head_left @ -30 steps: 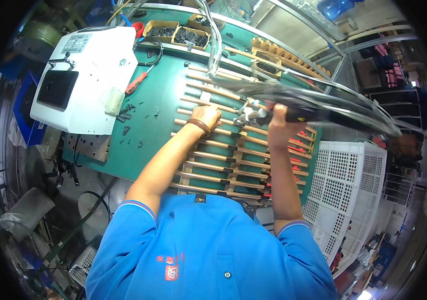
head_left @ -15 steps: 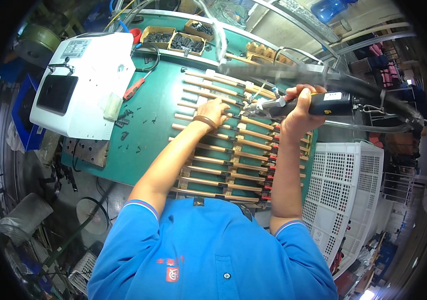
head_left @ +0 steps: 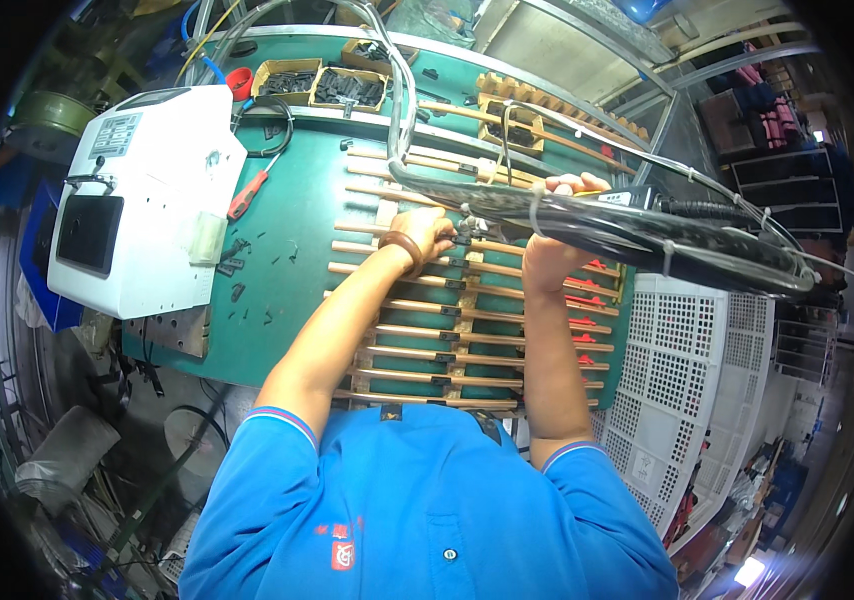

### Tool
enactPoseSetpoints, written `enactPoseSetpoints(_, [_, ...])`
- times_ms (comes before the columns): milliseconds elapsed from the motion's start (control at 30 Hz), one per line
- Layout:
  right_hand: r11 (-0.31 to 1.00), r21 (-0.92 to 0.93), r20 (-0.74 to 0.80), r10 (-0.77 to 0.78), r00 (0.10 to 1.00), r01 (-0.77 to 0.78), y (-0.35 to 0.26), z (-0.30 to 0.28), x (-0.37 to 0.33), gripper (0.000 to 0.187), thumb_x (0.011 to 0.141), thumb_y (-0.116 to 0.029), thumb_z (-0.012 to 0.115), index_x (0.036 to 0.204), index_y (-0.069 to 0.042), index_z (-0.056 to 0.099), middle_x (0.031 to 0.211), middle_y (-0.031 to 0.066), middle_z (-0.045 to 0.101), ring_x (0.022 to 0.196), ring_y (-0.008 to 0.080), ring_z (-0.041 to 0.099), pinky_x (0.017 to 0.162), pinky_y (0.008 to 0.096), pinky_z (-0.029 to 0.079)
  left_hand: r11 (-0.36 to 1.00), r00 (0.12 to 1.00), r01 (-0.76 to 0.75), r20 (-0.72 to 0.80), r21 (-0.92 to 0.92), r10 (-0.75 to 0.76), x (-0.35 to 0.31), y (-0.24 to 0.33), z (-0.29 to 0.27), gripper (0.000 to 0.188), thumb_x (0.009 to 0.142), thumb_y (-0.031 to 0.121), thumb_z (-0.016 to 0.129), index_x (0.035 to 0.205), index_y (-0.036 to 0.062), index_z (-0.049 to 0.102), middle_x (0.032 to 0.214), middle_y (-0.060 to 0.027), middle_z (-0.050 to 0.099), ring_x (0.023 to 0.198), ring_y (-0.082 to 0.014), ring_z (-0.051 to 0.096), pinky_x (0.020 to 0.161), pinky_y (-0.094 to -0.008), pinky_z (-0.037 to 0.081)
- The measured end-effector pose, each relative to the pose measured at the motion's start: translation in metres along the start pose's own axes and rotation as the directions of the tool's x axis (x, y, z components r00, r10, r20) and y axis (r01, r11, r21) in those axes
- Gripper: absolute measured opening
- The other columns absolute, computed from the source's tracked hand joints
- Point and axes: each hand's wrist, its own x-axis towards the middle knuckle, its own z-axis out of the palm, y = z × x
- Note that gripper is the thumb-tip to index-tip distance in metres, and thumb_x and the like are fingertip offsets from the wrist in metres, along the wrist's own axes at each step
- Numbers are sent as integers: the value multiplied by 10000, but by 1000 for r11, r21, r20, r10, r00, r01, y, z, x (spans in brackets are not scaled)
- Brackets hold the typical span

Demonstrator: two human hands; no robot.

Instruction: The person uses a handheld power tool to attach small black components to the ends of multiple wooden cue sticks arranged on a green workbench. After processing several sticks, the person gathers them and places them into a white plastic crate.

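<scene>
The right hand (head_left: 559, 215) is wrapped tight around a power tool (head_left: 637, 215), a dark handpiece with a bundle of hoses and cables trailing off to the right. Its nose points left at a small dark clip (head_left: 464, 237) on a copper tube (head_left: 507, 245). The left hand (head_left: 429, 230) sits just beside that clip, fingers curled down on the tube, pinning it.

The tubes lie in a rack (head_left: 467, 330), row on row across the green bench (head_left: 287, 250). By the look of it the work is at an upper row: each row nearer the person already carries a dark clip near the middle, while the top rows behind the tool are too hidden to judge. So I'd say most of the rack is done.

Further out, a red-handled screwdriver (head_left: 247, 195) lies left of the rack, loose black bits (head_left: 247, 270) are scattered below it, and a white machine (head_left: 142, 200) stands at the bench's left end. Two trays of dark parts (head_left: 322, 85) sit at the back, and a white crate (head_left: 687, 380) stands to the right.
</scene>
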Motion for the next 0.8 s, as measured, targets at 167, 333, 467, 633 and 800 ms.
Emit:
enactPoseSetpoints(167, [915,350,82,186,979,-203,-7,6,-2,261,858,19,539,1099,-2,442,884,80,514,793,158,525,726,292,491,999,992,-49,-114,22,51,-5,0,4,153,753,256,700,874,168,667,851,-45,592,846,-274,602,720,-379,493])
enactPoseSetpoints(333, [986,-77,-52,146,988,-150,-5,4,-6,279,856,70,517,1103,-24,430,901,79,512,799,137,526,691,262,499,999,999,18,43,30,-19,-7,14,-20,192,756,263,694,923,169,677,882,-52,657,868,-278,618,741,-377,497])
enactPoseSetpoints(467, [987,18,-40,157,987,-157,-9,7,-5,269,856,69,518,1093,-25,432,898,77,514,804,141,531,708,279,504,999,998,48,44,-5,-48,-11,13,-22,195,751,256,700,918,160,673,876,-40,653,881,-266,614,754,-371,496])
enactPoseSetpoints(633, [993,-48,-26,108,994,-109,-9,10,-4,260,854,81,500,1085,-16,434,896,77,514,794,143,535,718,279,500,997,996,38,79,66,-43,-13,19,-35,196,747,260,700,913,159,671,876,-54,661,876,-270,616,753,-379,496])
enactPoseSetpoints(800, [985,10,-30,172,985,-171,-1,-3,-6,250,860,72,491,1087,-11,430,894,78,518,785,136,532,700,264,495,998,979,52,195,29,-57,-10,20,-40,218,754,300,685,927,166,676,877,-64,673,866,-281,625,754,-386,500])
